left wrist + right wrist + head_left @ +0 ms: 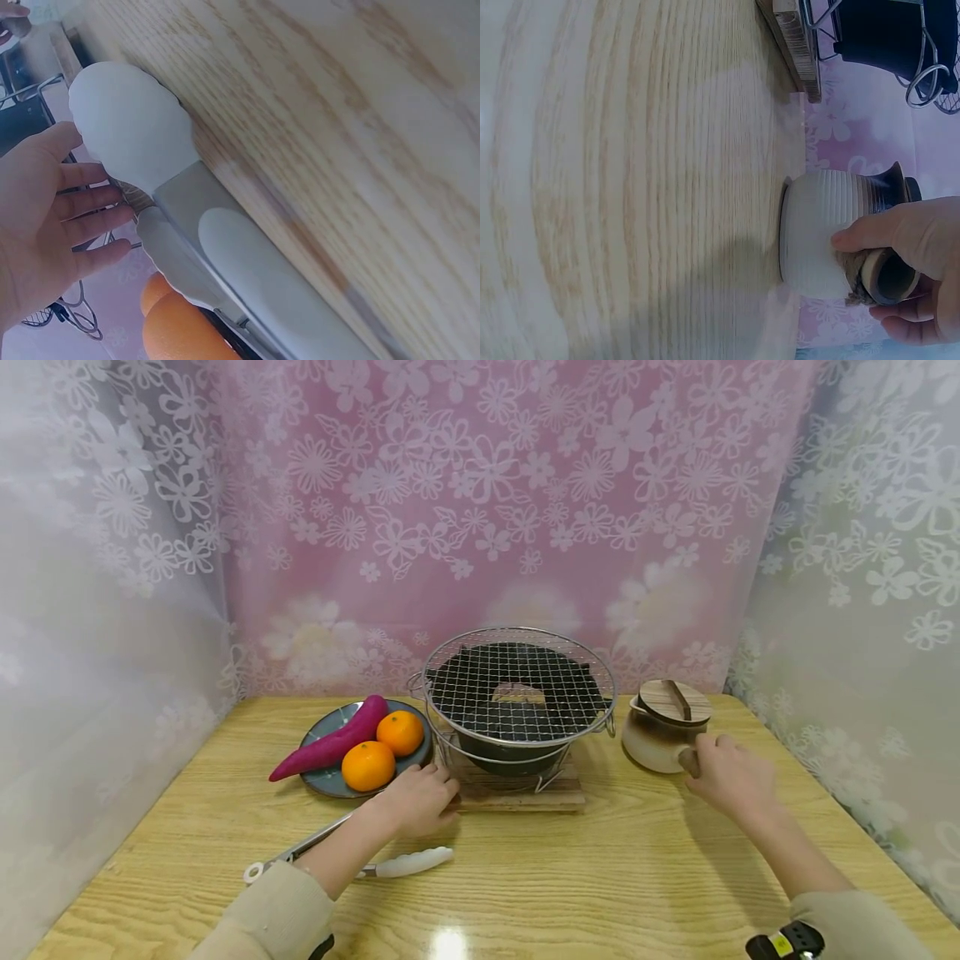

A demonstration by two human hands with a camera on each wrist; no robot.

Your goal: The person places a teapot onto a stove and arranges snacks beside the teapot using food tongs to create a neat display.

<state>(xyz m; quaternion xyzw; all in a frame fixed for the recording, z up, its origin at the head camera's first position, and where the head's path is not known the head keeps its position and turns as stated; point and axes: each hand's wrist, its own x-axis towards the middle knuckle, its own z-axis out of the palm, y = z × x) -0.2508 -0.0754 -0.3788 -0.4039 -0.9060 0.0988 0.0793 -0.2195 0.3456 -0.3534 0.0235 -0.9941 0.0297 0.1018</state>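
Observation:
My right hand (731,775) grips the stubby side handle (895,277) of a small cream-and-brown ceramic pot (652,742), thumb along one side and fingers on the other. Its wooden lid (663,700) is on, and the pot stands on the table. My left hand (420,797) is low over a pair of tongs (414,862), between the plate and the grill stand. In the left wrist view its fingers are spread loosely beside the tongs' white scalloped heads (127,124), palm holding nothing. Part of the tongs is hidden under the left forearm in the head view.
A round wire-mesh grill (525,727) sits over a black burner (480,752) on a wooden board (517,799) at the middle. To its left, a blue-grey plate (318,781) holds a purple sweet potato (337,743) and two oranges (369,766). Floral curtains enclose the table.

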